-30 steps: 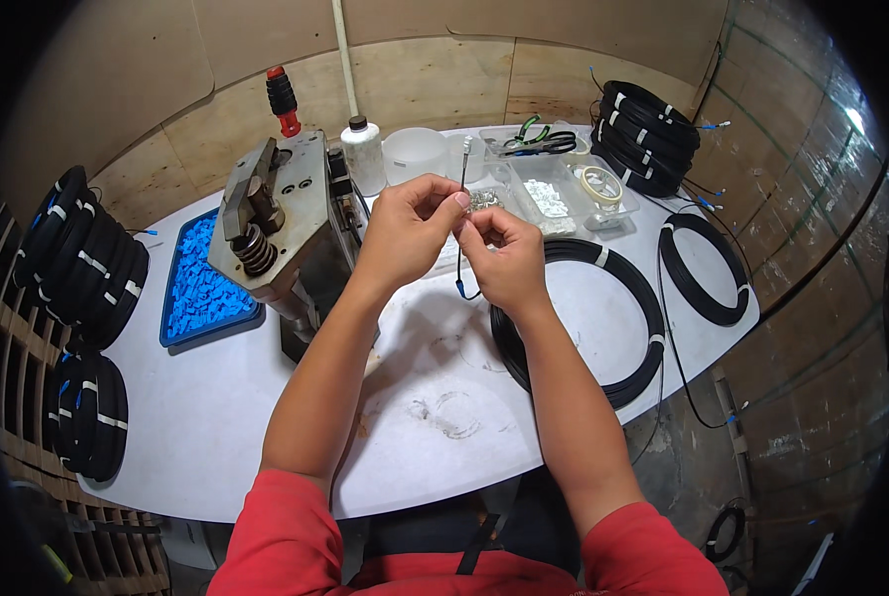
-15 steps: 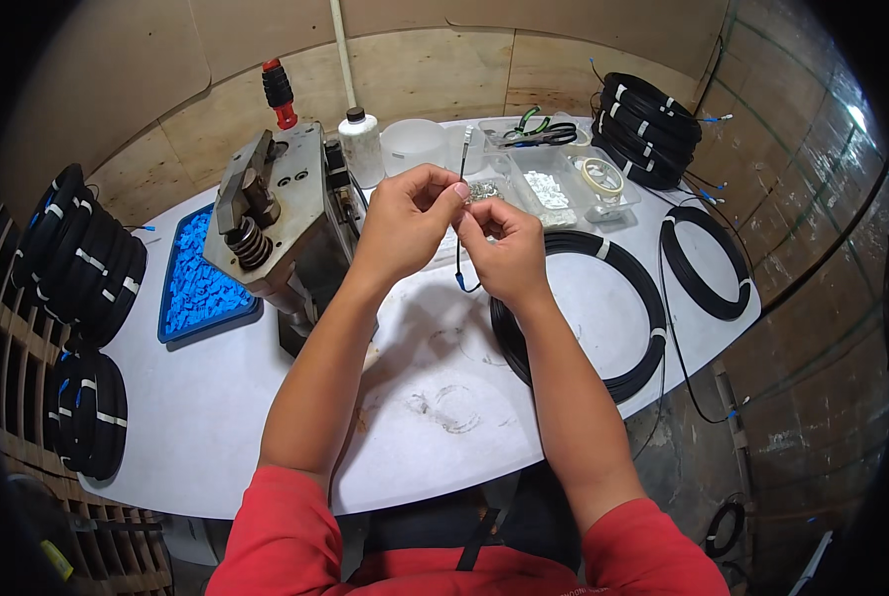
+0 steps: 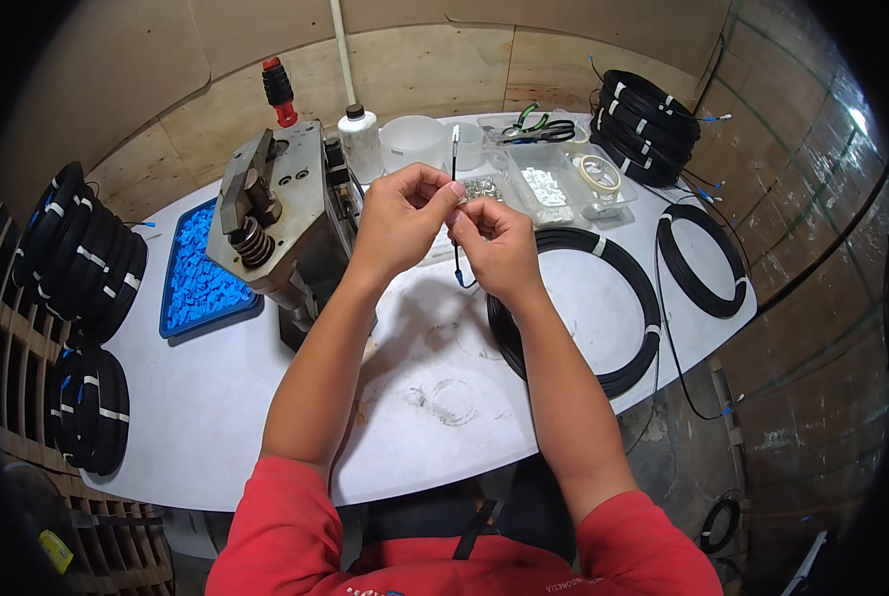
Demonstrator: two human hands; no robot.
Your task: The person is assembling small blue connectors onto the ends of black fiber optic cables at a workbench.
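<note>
Worn metal on the machine [image 3: 300, 214], left; matt, plastic-looking cable coil [image 3: 643, 283], right; smooth, smudged surface [image 3: 444, 447]; there's grained wood on the far wall [image 3: 425, 79], cloth sleeves [image 3: 284, 521] near!

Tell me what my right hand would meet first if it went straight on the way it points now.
Most likely your left hand, which pinches the cable just up and left of the right hand; depth is unclear from one view, and the two may be touching.

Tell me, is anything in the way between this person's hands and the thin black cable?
Nothing visible is: the left hand pinches the thin black cable below its white tip, and the right hand grips just beneath.
</note>
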